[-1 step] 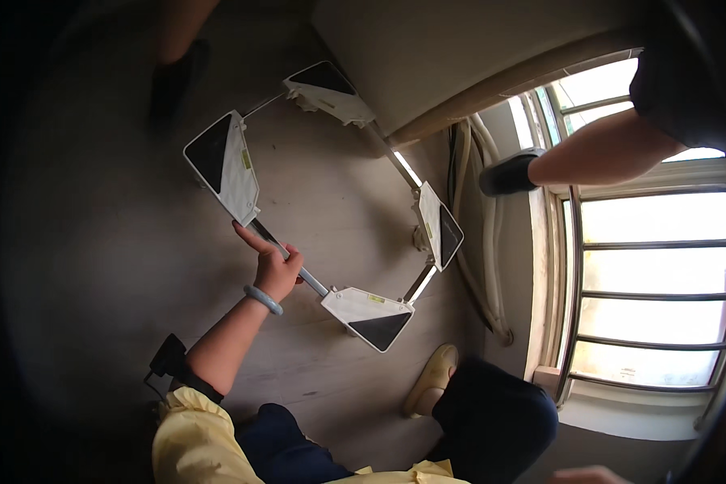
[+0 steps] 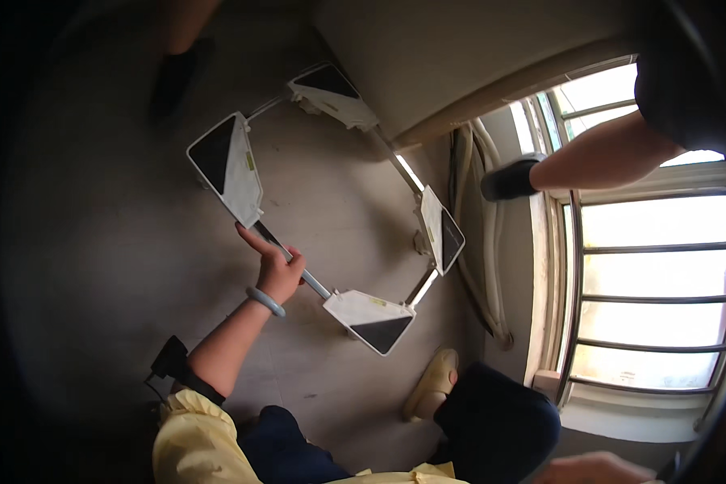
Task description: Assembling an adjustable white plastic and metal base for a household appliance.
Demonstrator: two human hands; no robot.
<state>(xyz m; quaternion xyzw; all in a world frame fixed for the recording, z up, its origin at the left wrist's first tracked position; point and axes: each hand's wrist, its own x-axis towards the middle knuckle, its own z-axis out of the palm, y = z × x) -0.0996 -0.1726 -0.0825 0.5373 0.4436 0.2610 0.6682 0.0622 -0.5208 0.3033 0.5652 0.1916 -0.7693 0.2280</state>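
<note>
A rectangular base frame [image 2: 315, 285] has white corner plates with dark triangular pads, joined by metal bars. It is above the floor or resting on it; I cannot tell which. My left hand [image 2: 281, 273], with a pale bangle at the wrist, closes on the near-left bar. Its index finger stretches along to the left corner plate [image 2: 240, 173]. Closer to me is the front corner plate [image 2: 369, 310], and the right one [image 2: 438, 230] lies toward the window. At the lower right edge, part of my right hand [image 2: 597, 468] shows, its fingers blurred and cut off.
Beyond the frame stands a large pale panel [image 2: 427, 73]. White hoses [image 2: 492, 250] run down the wall by a barred window [image 2: 657, 298]. Another person's leg [image 2: 597, 153] and dark shoe [image 2: 512, 177] are at right; another dark shoe [image 2: 177, 81] is at upper left.
My right hand has come farther into view at the lower right. The base frame sits very slightly lower and more to the right in the picture; my left hand keeps its hold.
</note>
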